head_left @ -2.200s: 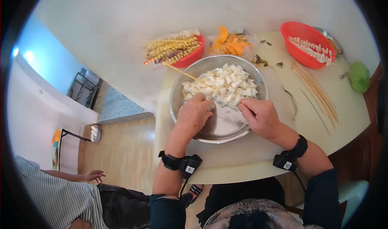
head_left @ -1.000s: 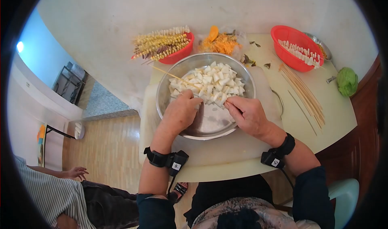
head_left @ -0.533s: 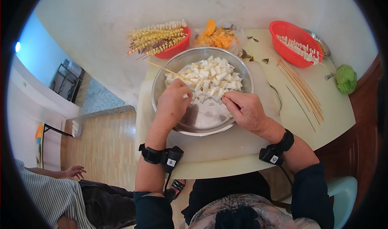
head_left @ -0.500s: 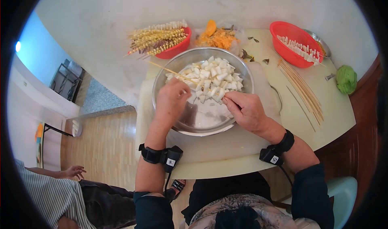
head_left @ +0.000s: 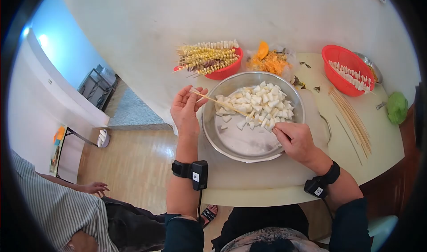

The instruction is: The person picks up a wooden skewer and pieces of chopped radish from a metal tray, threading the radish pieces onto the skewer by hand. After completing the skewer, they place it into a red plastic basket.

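A wide steel basin (head_left: pixel 207 138) holds a heap of cut white chunks (head_left: pixel 267 98). My left hand (head_left: pixel 187 109) is at the basin's left rim, thumb and fingers closed on one end of a thin wooden skewer (head_left: pixel 222 104). From there the skewer slants down to the right over the chunks; its far part merges with them. Over the basin's right side, my right hand (head_left: pixel 296 141) pinches a white chunk at the near edge of the heap. Whether the skewer's tip reaches into that chunk is hidden by my fingers.
Behind the basin are a red basket (head_left: pixel 227 71) of loaded skewers and orange shreds (head_left: pixel 271 64). On the right lie bare skewers (head_left: pixel 351 118), another red basket (head_left: pixel 340 85) and a green cabbage (head_left: pixel 396 107). A person in a striped shirt (head_left: pixel 58 203) is at the left.
My left hand has moved outward to the skewer's end, its fingers now less curled. My right hand still pinches at the heap's near edge. The whole view has shifted.
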A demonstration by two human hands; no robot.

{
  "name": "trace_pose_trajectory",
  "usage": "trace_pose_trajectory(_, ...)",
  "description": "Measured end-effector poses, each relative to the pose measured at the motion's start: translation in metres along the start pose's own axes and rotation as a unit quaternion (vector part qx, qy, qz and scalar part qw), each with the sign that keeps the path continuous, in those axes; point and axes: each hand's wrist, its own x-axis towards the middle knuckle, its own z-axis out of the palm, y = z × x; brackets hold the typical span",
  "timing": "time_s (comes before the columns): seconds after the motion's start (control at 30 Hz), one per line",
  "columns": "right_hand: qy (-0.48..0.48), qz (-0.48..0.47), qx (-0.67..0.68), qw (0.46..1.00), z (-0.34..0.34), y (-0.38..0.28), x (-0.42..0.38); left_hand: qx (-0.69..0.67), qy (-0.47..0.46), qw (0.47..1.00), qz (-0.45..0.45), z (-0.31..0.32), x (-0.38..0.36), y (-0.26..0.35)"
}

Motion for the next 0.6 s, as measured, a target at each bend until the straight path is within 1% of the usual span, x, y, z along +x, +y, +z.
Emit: trace_pose_trajectory(0.6,-0.005,0.002,-0.015,1.0,-0.0012,-0.0023,0.0012,0.03,0.045,0.995,0.088,0.0102,-0.0068,0.0052)
